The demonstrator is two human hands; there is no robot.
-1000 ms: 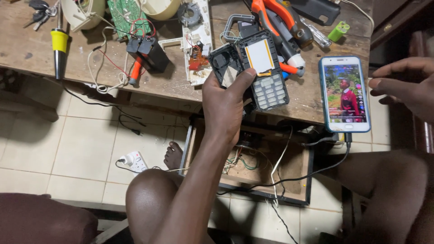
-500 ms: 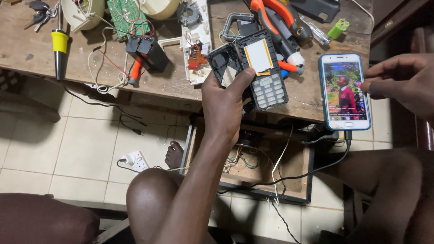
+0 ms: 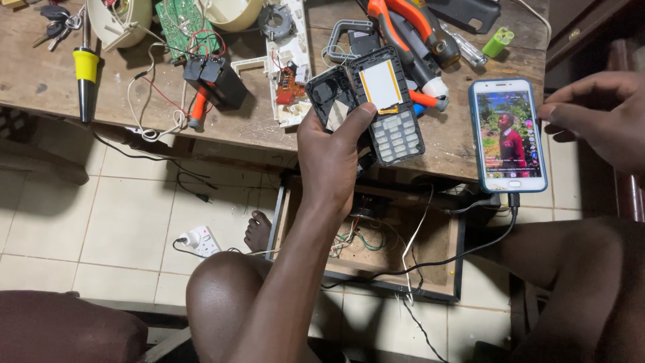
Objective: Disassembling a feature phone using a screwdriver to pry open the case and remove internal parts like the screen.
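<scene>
My left hand (image 3: 334, 153) grips a dismantled black keypad phone (image 3: 390, 107) together with its loose black back shell (image 3: 330, 96), held over the front edge of a wooden workbench (image 3: 40, 74). The phone's keypad and bare screen frame face up. My right hand (image 3: 598, 114) hovers at the right, fingers loosely curled and holding nothing, its fingertips just beside a white smartphone (image 3: 508, 134). That smartphone lies on the bench with its screen lit and a black cable plugged in at its lower end.
On the bench lie a yellow-handled soldering iron (image 3: 85, 75), keys, a green circuit board (image 3: 180, 20), black batteries (image 3: 216, 79) with wires, orange pliers (image 3: 410, 33) and a green cell (image 3: 498, 42). Below are an open wooden drawer (image 3: 376, 249) holding wires, a white plug adapter (image 3: 198, 239) and tiled floor.
My right hand's fingertip touched the smartphone's screen edge half a second ago and has drawn back slightly to the right. The left hand keeps holding the keypad phone in place.
</scene>
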